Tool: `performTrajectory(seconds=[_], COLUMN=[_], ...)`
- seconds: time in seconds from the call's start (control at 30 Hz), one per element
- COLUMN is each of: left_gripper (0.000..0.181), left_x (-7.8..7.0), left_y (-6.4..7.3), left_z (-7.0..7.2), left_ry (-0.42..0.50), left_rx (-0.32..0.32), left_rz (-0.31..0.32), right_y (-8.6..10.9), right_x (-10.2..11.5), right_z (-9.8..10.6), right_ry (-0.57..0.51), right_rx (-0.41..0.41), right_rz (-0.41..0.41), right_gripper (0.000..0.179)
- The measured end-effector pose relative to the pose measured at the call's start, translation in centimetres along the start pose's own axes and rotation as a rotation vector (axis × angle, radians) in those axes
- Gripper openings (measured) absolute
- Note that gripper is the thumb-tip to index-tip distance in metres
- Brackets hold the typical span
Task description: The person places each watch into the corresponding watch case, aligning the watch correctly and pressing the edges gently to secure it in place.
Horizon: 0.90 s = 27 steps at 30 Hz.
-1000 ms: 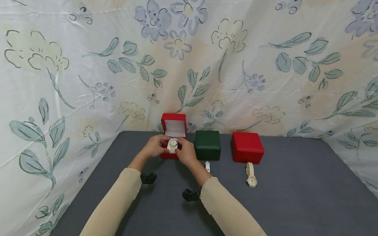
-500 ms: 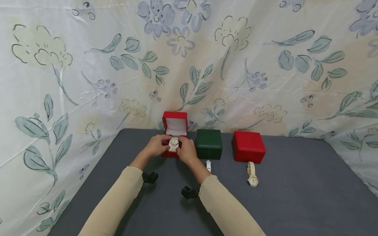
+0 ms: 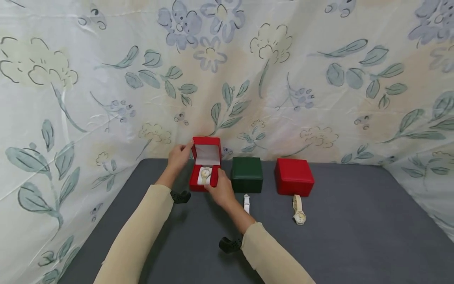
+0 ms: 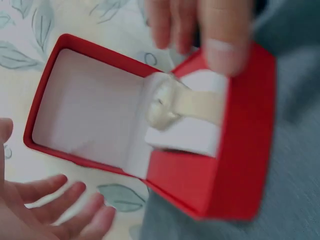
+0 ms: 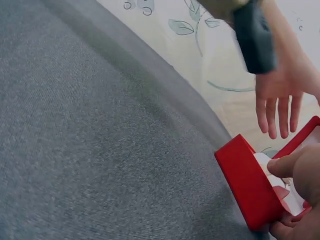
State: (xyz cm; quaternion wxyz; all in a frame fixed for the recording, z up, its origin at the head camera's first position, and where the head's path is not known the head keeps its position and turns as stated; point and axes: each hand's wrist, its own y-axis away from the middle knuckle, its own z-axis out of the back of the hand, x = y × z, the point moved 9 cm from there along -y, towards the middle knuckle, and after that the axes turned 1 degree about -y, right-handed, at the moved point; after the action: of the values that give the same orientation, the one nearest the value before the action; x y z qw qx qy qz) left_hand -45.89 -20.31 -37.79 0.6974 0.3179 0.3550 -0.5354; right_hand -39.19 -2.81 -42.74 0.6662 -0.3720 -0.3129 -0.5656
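Observation:
An open red watch box (image 3: 194, 178) stands at the back of the table, its white-lined lid (image 3: 207, 154) raised. A cream watch (image 3: 205, 173) sits inside, wrapped round a white cushion (image 4: 175, 136). My left hand (image 3: 178, 158) is at the lid's left side, fingers extended; the left wrist view shows a gap between its fingers and the lid. My right hand (image 3: 222, 190) holds the box's right front part, thumb over the front edge and the other fingers along the right side. That hand partly hides the box in the right wrist view.
Right of the open box stand a closed green box (image 3: 247, 175) and a closed red box (image 3: 295, 177). A white watch strap (image 3: 246, 203) lies before the green box, partly behind my right forearm. Another cream watch (image 3: 298, 211) lies before the closed red box. Floral cloth (image 3: 227, 79) hangs behind.
My left hand has left the watch and moved up and left beside the lid. The right hand has shifted from the watch to the box's right front edge. The watch stays in the box.

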Motion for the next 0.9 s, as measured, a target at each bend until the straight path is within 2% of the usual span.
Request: performTrajectory(seconds=[0.2, 0.4, 0.53, 0.67, 0.83, 0.9], left_gripper=[0.085, 0.092, 0.096, 0.098, 0.099, 0.099], left_x=[-0.2, 0.3, 0.8, 1.1, 1.7, 1.9], left_y=[-1.4, -2.0, -1.4, -0.9, -0.6, -0.6], left_z=[-1.6, -3.4, -3.6, -3.8, -4.3, -4.4], left_ry=[0.034, 0.133, 0.187, 0.201, 0.186, 0.169], left_rx=[0.074, 0.196, 0.250, 0.269, 0.289, 0.294], left_rz=[0.101, 0.171, 0.167, 0.151, 0.104, 0.061], right_y=[0.1, -0.2, -0.4, -0.8, -1.2, -1.5], right_x=[-0.8, -1.1, -0.7, -0.8, -1.0, -1.1], right_z=[0.0, 0.6, 0.4, 0.3, 0.5, 0.7], right_ry=[-0.018, -0.041, -0.036, -0.084, -0.278, -0.367], right_rx=[-0.006, -0.014, -0.019, 0.000, 0.027, 0.028], right_rz=[-0.025, -0.013, 0.000, -0.047, -0.192, -0.247], right_gripper=[0.068, 0.067, 0.068, 0.072, 0.079, 0.083])
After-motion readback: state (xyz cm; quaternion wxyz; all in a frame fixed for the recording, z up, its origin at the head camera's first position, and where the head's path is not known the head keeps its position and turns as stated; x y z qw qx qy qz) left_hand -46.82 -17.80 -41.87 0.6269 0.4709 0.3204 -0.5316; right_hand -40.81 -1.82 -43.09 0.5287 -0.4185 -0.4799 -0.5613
